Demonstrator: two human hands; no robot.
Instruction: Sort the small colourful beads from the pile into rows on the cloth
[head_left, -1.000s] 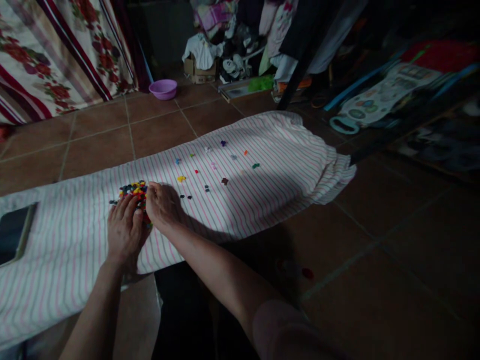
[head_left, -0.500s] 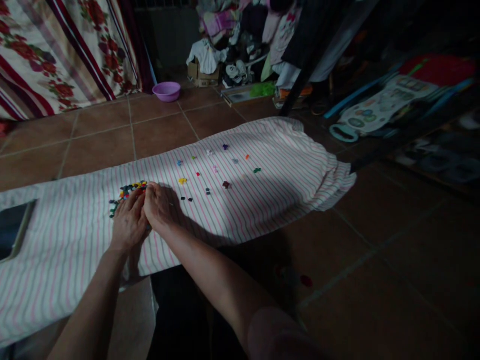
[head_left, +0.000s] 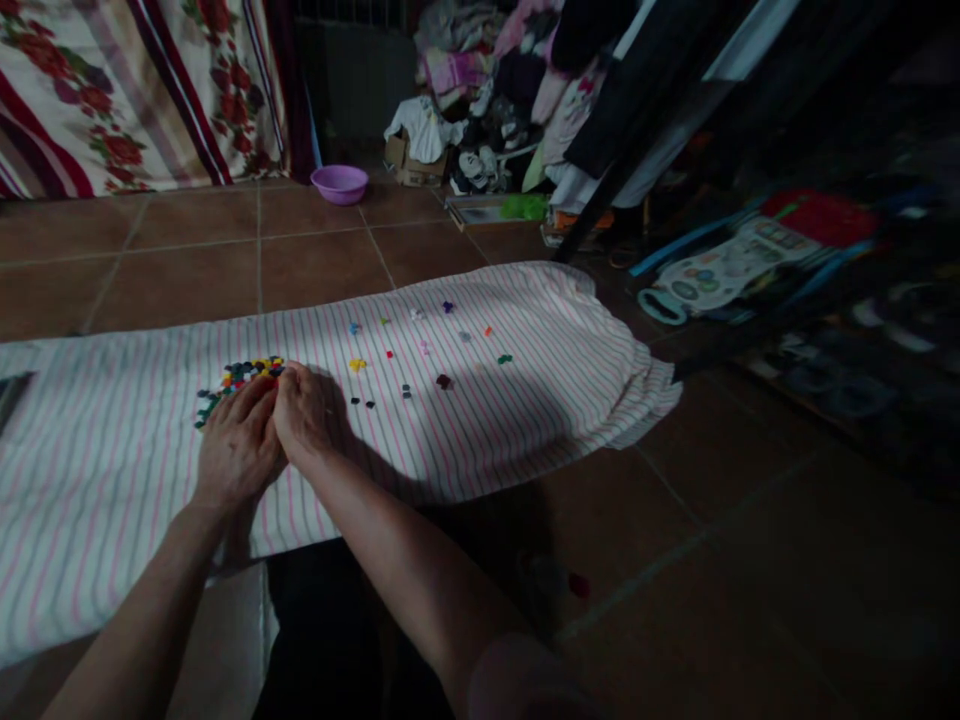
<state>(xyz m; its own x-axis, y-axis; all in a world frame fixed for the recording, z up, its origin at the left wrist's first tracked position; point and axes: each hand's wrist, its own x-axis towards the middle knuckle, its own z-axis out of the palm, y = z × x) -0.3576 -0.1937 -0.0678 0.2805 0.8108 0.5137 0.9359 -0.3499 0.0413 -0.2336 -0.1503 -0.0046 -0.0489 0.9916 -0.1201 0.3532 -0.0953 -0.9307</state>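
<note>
A heap of small coloured pieces (head_left: 238, 374), like tiny plastic bricks in yellow, red, green, black and white, lies on the striped cloth (head_left: 360, 480). My left hand (head_left: 244, 430) rests palm down over the heap's near side, its fingers stretched forward. Close against it, my right hand (head_left: 302, 412) is curled at the heap's right edge with its fingers together. Whatever is under or inside that hand is hidden. To the right lie small separate groups: yellow pieces (head_left: 358, 365), black pieces (head_left: 362, 403), dark red pieces (head_left: 444, 381) and green pieces (head_left: 505, 359).
More small pieces, including purple (head_left: 448, 306), blue (head_left: 355, 328) and orange (head_left: 488, 331), dot the cloth. A dark flat device (head_left: 11, 395) shows at the left edge. On the tiled floor beyond are a purple basin (head_left: 340, 184) and piled clothes (head_left: 424, 130).
The view has shifted, so the cloth's contents sit a little further left and the dark device is mostly out of frame. Both hands stay together at the heap, with slight finger movement.
</note>
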